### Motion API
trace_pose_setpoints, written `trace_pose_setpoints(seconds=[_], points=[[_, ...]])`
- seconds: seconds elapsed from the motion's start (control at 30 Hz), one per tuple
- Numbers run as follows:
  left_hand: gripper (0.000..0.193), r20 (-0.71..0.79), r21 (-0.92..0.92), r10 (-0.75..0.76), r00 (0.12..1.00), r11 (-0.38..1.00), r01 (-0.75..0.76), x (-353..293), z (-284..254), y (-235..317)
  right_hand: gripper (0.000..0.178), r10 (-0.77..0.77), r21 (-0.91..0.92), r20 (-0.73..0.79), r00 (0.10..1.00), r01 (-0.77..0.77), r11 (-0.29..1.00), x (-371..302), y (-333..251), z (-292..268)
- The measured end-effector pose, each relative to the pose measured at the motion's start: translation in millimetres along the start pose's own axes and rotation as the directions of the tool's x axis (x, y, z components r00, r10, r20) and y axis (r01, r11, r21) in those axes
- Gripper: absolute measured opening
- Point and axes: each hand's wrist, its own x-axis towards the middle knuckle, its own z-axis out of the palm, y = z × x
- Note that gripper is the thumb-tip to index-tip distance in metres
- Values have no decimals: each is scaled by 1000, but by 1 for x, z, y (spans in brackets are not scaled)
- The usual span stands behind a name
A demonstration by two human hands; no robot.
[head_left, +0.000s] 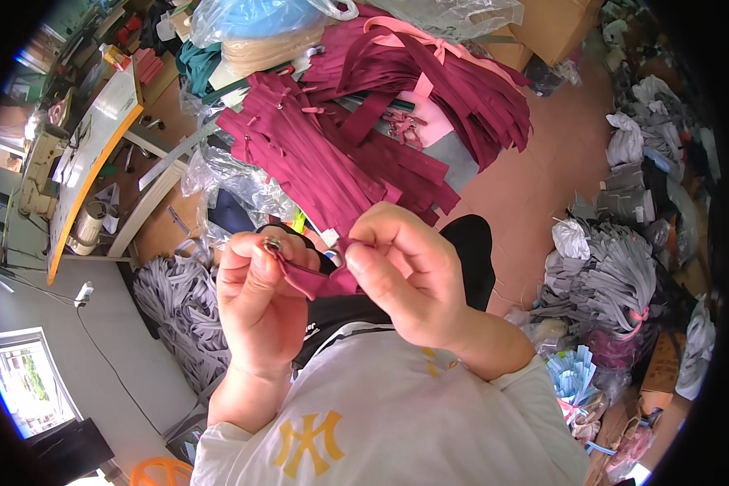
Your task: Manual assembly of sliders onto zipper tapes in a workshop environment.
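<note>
My left hand point(255, 304) pinches a short maroon zipper strip point(322, 283) between thumb and fingers. A small metal piece, apparently a zipper slider point(273, 244), sits at those fingertips. My right hand point(409, 275) is closed on the strip's other end, so the strip sags a little between the two hands in front of my chest. Just beyond them lies a layered pile of maroon zippers point(308, 162), some with small sliders at their ends. Loose pinkish-red zipper sliders point(403, 128) lie on the grey surface beside it.
Behind the pile is a maroon zipper bundle point(478, 105) tied with a pink band. Clear plastic bags point(243, 182) lie at the left, near a long orange-edged table point(85, 162). Grey strip bundles point(182, 312) fill the floor on the left; more grey bundles point(611, 271) lie right.
</note>
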Motion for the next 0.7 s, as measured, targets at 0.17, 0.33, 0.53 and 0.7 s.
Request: trace_pose_setpoints(seconds=[0.17, 0.33, 0.53, 0.7], points=[[9, 40, 28, -4, 999, 1000, 2, 0, 7, 0, 5, 6, 184, -61, 998, 6, 983, 3, -1, 9], [11, 75, 92, 13, 997, 996, -19, -3, 2, -1, 6, 5, -27, 135, 991, -1, 1000, 8, -12, -2], [11, 87, 181, -8, 996, 983, -8, -5, 5, 1, 8, -73, -143, 89, 993, 85, 986, 10, -12, 0], [12, 105, 225, 59, 993, 971, -81, -4, 4, 4, 10, -104, -280, 126, 987, 136, 950, 14, -17, -4]])
